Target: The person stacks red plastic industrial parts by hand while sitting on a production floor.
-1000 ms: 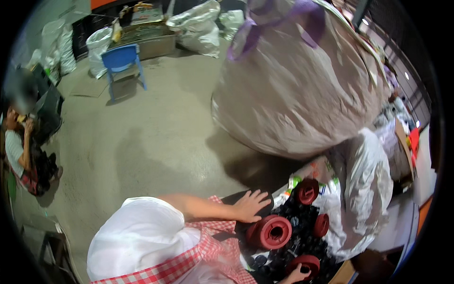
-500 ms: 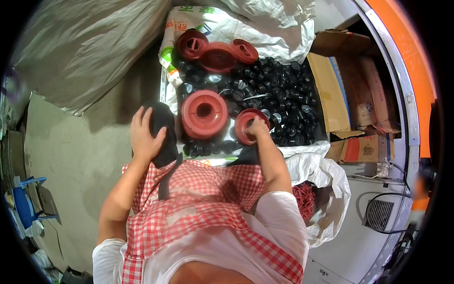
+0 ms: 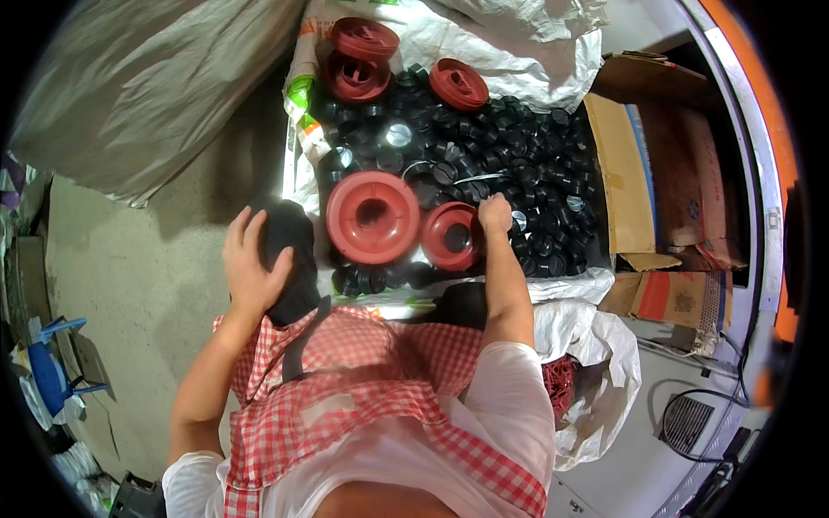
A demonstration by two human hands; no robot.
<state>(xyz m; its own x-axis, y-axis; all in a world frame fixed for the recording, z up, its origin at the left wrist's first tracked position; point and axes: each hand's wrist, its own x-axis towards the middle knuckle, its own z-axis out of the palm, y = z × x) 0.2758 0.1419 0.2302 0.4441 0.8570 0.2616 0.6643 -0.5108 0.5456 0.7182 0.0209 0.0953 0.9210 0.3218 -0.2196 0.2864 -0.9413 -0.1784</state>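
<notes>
Left hand (image 3: 250,263) spread on knee (image 3: 292,255); right hand (image 3: 495,214) curled by red ring (image 3: 433,235), grip unclear; white sack (image 3: 622,367) holds red scraps (image 3: 560,384).

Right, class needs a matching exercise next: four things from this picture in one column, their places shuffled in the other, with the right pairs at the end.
Things
1. Left hand
2. Right hand
3. Red scraps
4. Blue chair

Places
A. Inside a white bag
B. At the right side of a red ring
C. Near the far left edge of the view
D. On the dark-clad knee

Pairs: 1-D, 2-B, 3-A, 4-C
</notes>
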